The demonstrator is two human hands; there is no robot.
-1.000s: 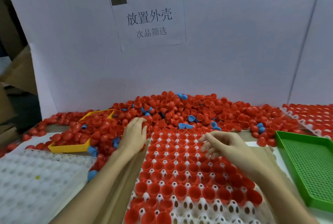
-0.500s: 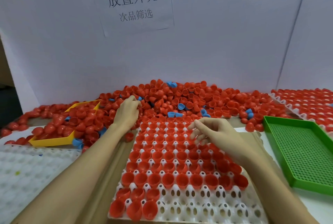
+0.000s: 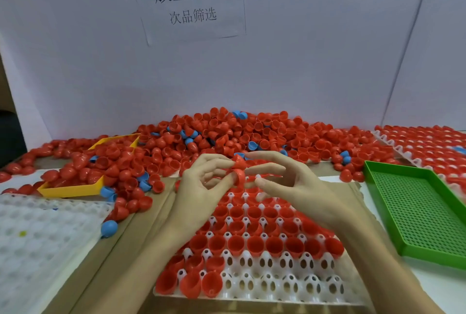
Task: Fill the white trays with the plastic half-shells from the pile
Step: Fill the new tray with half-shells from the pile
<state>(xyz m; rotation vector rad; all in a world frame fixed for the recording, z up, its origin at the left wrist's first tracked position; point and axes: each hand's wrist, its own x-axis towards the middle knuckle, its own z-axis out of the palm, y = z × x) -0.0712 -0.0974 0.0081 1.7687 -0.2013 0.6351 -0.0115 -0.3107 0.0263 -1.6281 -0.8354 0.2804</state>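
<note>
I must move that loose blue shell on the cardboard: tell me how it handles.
The blue shell is rounded and lies dome up, so a push would probably roll or rock it. It looks thin and hollow, so probably very light. Its glossy dome may slip from a pinch.

Red half-shells (image 3: 238, 171) pinched above part-filled white tray (image 3: 264, 286), red-and-blue pile (image 3: 252, 137) behind
</note>
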